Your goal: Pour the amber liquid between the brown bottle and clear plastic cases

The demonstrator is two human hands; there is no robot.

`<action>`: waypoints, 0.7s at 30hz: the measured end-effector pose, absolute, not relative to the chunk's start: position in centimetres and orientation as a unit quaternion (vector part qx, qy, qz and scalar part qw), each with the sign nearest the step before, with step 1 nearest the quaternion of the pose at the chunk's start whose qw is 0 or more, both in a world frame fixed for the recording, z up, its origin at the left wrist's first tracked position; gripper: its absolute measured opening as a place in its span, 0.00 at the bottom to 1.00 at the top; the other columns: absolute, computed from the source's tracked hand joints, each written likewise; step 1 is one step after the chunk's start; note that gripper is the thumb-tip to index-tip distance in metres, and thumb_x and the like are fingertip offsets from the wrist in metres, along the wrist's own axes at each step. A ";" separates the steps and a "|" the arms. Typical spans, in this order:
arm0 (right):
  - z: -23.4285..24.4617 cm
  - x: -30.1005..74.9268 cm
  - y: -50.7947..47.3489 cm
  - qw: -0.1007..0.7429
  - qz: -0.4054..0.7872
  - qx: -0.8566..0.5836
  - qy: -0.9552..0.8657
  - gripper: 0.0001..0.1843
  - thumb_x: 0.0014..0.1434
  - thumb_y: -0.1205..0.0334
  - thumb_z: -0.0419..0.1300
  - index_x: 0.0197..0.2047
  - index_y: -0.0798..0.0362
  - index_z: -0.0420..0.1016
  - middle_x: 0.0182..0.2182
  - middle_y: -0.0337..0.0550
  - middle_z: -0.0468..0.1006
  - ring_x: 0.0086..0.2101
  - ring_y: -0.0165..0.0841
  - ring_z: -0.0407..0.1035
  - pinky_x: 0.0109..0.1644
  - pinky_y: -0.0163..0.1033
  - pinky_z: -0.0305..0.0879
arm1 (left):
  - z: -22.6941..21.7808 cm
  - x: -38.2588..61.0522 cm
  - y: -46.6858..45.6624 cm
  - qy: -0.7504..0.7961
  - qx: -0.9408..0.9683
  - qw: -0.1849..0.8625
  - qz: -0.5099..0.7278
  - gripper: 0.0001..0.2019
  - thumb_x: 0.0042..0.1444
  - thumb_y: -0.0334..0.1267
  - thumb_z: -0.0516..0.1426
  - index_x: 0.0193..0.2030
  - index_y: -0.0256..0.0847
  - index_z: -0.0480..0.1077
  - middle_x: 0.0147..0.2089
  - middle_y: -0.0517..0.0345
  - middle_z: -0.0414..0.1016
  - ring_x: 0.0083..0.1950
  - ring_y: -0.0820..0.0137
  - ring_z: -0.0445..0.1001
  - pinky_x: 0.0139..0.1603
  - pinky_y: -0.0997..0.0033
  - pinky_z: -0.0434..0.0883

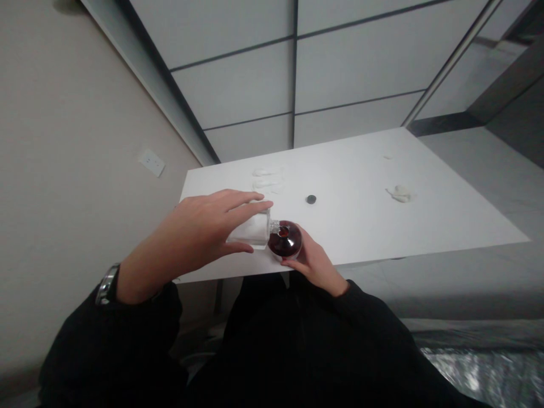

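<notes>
My left hand point(204, 229) is closed round a clear bottle point(254, 229) with whitish contents, tipped on its side so its neck points right. The neck meets the open mouth of a round dark red bottle point(285, 241). My right hand point(312, 262) cups that red bottle from below and the right, at the near edge of the white table point(382, 221). A small black cap point(311, 199) lies on the table just beyond both bottles. A watch sits on my left wrist.
White cotton pads point(268, 180) lie at the table's far left. A crumpled white wad point(400, 194) lies toward the right, with a tiny scrap point(387, 157) further back. A wall with a socket point(152, 162) runs along the left. Panelled wall stands behind the table.
</notes>
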State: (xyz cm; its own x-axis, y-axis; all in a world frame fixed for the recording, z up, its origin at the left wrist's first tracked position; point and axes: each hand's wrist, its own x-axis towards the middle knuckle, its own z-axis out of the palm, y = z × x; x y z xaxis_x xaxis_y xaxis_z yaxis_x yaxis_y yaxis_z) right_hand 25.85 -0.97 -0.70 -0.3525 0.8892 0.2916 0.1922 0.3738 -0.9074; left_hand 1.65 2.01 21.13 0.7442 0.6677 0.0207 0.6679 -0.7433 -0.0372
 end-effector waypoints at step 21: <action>-0.6 25.8 -0.9 0.420 0.414 -0.384 -0.711 0.45 0.64 0.45 0.69 0.77 0.46 0.55 0.72 0.54 0.66 0.71 0.51 0.61 0.76 0.61 0.56 | 22.2 2.4 2.0 -0.357 -0.933 0.036 0.033 0.27 0.71 0.54 0.57 0.71 0.48 0.66 0.69 0.46 0.75 0.68 0.51 0.75 0.60 0.54 0.78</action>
State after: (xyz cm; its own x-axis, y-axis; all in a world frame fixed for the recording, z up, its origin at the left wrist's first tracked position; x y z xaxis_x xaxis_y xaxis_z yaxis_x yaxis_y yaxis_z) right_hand 25.85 -0.90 -0.59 -0.3520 0.8936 0.2786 0.1990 0.3623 -0.9106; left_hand 2.42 1.98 22.18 0.7427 0.6686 -0.0352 0.6640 -0.7423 -0.0896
